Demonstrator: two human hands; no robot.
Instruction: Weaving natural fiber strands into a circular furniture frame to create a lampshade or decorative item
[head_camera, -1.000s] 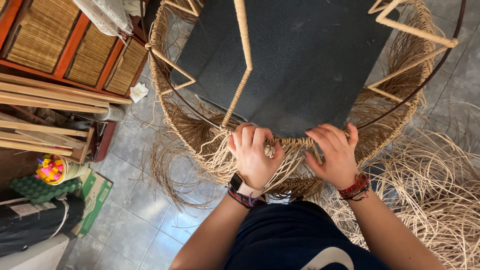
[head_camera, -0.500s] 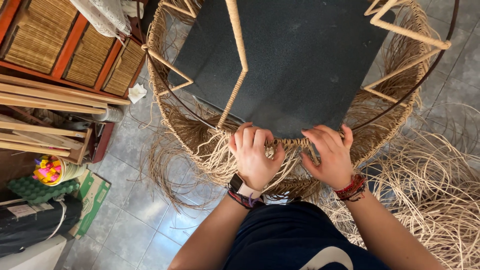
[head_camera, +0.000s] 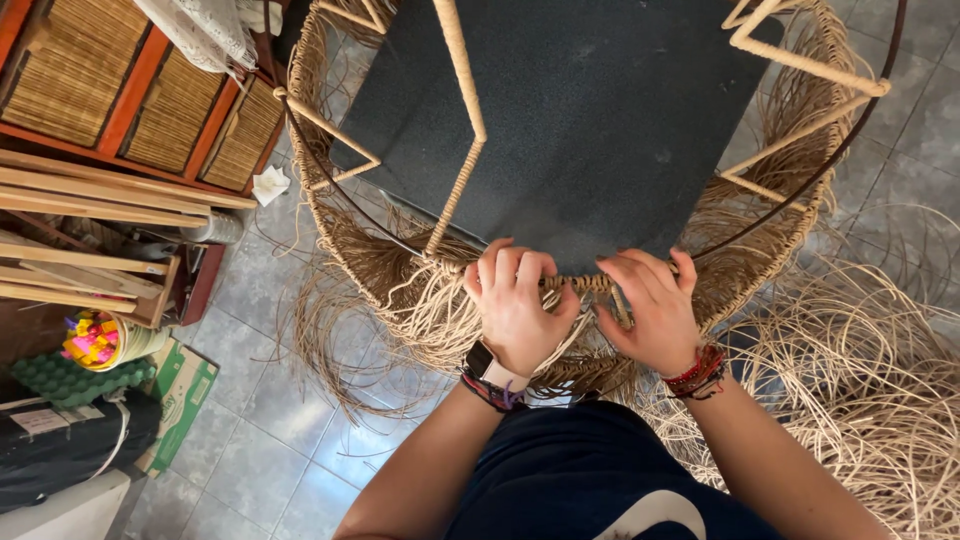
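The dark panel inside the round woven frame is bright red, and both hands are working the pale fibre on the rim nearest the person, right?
Not quite. In the head view the panel is dark grey, almost black. The rest holds: left hand and right hand both grip the fibre-wrapped rim of the round frame.

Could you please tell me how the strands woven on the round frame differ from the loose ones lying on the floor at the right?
The woven strands are darker brown and wrapped in tight rows around the frame's side; the loose strands are paler and sprawl in open, tangled loops on the tiles. The woven strands sit by the left hand and right hand; the loose strands lie untouched. Both look like thin, flexible plant fibre.
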